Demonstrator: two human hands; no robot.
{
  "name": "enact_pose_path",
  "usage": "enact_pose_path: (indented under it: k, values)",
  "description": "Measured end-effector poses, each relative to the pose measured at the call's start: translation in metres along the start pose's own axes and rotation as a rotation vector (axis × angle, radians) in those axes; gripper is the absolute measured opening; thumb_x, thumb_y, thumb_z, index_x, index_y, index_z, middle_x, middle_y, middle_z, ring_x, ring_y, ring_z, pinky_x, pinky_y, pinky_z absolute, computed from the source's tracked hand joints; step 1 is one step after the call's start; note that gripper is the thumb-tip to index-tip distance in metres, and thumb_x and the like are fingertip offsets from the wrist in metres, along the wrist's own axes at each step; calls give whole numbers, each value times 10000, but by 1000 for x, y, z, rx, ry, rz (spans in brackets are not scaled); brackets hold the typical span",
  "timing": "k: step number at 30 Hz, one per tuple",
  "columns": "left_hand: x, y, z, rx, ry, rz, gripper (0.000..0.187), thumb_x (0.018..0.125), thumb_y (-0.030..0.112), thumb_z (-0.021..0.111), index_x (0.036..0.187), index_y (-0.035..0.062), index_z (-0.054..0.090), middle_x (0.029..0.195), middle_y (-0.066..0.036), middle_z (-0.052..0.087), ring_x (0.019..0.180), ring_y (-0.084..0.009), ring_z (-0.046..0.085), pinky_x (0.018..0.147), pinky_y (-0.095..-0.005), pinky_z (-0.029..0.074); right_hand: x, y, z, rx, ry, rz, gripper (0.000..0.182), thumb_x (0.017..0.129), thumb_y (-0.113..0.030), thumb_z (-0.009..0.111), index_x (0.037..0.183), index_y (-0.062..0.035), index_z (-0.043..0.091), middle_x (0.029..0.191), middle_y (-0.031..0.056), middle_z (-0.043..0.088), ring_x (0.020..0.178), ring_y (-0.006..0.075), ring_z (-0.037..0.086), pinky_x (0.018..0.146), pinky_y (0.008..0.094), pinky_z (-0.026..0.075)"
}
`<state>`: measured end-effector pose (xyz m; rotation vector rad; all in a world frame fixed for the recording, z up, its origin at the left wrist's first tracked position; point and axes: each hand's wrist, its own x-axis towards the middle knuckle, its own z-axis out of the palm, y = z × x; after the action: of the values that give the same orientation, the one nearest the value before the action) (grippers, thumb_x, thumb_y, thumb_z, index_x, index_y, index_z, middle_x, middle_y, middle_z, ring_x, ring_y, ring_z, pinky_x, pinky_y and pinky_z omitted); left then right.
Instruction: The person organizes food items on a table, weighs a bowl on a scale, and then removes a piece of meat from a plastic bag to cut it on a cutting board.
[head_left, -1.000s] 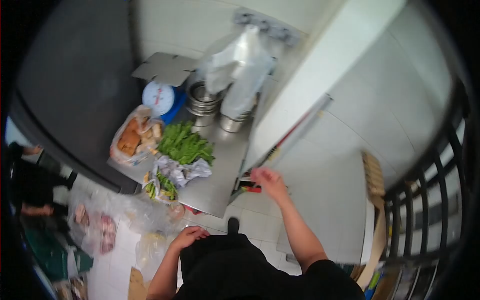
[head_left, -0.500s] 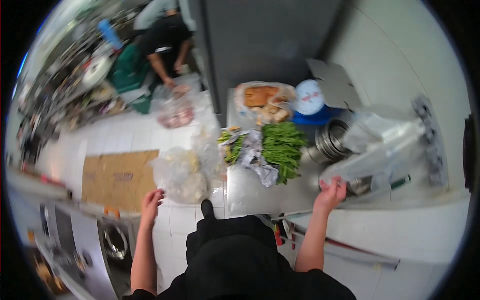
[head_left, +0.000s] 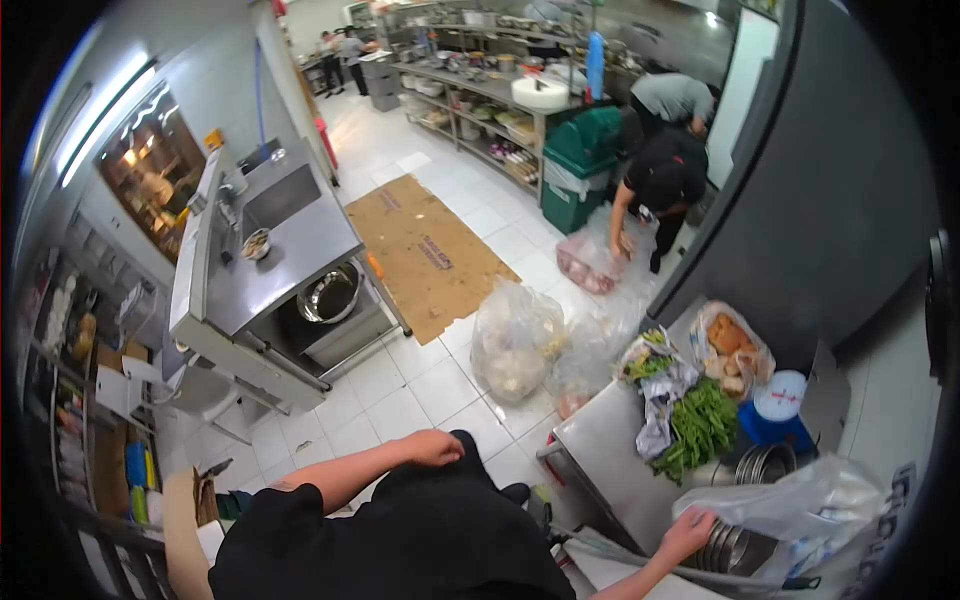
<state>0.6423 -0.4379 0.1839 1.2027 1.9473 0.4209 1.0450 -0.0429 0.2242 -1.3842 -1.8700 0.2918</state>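
My left hand [head_left: 437, 447] hangs over my thigh with its fingers curled in, and nothing shows in it. At the lower right my right hand [head_left: 688, 532] is closed on the near edge of a clear plastic bag [head_left: 815, 495], which stretches off to the right from the fingers. Beside that hand, partly under the bag, are stacked metal bowls [head_left: 738, 548]. Farther along the steel table [head_left: 600, 430] lie leafy greens [head_left: 697, 430] with grey crumpled wrapping [head_left: 662, 395], a bag of brown food pieces [head_left: 733, 345] and more metal rings or bowls [head_left: 765, 463].
A blue-based scale [head_left: 780, 397] stands by the grey cabinet [head_left: 850, 180]. Full plastic bags [head_left: 515, 340] sit on the floor near cardboard [head_left: 430, 255]. A co-worker [head_left: 665, 185] bends over a bag of meat [head_left: 585, 265] beside a green bin [head_left: 580, 165]. A sink counter [head_left: 300, 260] is left.
My view has swung left and up, bringing the sink counter and far kitchen into sight. My left hand has come in toward my thigh; my right hand remains by the plastic bag.
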Motion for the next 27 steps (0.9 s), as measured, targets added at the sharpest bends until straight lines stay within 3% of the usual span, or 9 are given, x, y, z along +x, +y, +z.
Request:
enact_pose_path:
  k: [3,5,13,14,15,17,20,22,27]
  values:
    - [-17,-1,19,-69,4,-18,314,981,265,595,1219,87,698,1095,-142,743,1015,-340,701,886,-447,544,-55,-36,13,201,-277,137,256,907,-190,691,890,21,546,734,133,540,681,229,544,625,408,448]
    - [-13,-5,32,-161,84,101,335,1006,276,587,1233,49,685,1160,-171,723,1067,-334,690,933,-428,534,-75,-112,5,386,-667,314,282,879,-202,724,824,15,552,662,100,530,613,186,522,587,398,451]
    - [-38,48,17,-745,71,202,494,1073,433,520,1378,51,592,1319,-106,658,1211,-219,604,1053,-375,458,-133,-256,38,381,-1421,-452,339,889,-314,740,797,3,661,621,193,568,558,279,567,555,405,431]
    - [-45,46,20,-876,51,250,515,1075,435,520,1416,50,551,1353,-87,619,1243,-194,557,1077,-365,430,-139,-267,44,374,-1424,-571,256,927,-258,721,895,-5,705,648,75,624,606,141,570,591,312,473]
    - [-53,43,27,-1010,29,297,542,1076,438,521,1453,49,511,1387,-69,579,1275,-168,510,1101,-356,402,-147,-279,46,365,-1438,-575,256,927,-258,721,895,-5,705,648,75,624,606,141,570,591,312,473]
    - [-77,36,36,-1027,51,245,535,1085,408,513,1479,49,474,1455,-69,508,1322,-148,458,1130,-332,366,-166,-298,49,598,-1480,-520,295,943,-288,693,1067,-20,686,814,191,671,684,291,652,620,380,490]
    - [-117,38,37,-1071,253,234,496,1086,411,510,1422,47,526,1350,-49,575,1240,-136,509,1071,-317,412,-180,-317,48,547,-1651,-553,370,958,-273,683,1233,-28,653,943,183,707,744,258,680,674,369,525]
    - [-133,21,54,-1024,395,104,419,1085,411,512,1243,40,622,1095,-17,645,1020,-105,579,906,-287,481,-193,-323,48,512,-1739,-565,403,960,-269,684,1280,-29,640,974,179,717,772,243,693,698,364,537]
    - [-153,-3,76,-1091,476,-84,394,1087,406,511,971,53,643,734,23,568,686,-77,533,648,-265,461,-209,-335,53,620,-1740,-521,541,958,-235,697,1441,-48,539,1084,145,737,885,236,719,794,343,562]
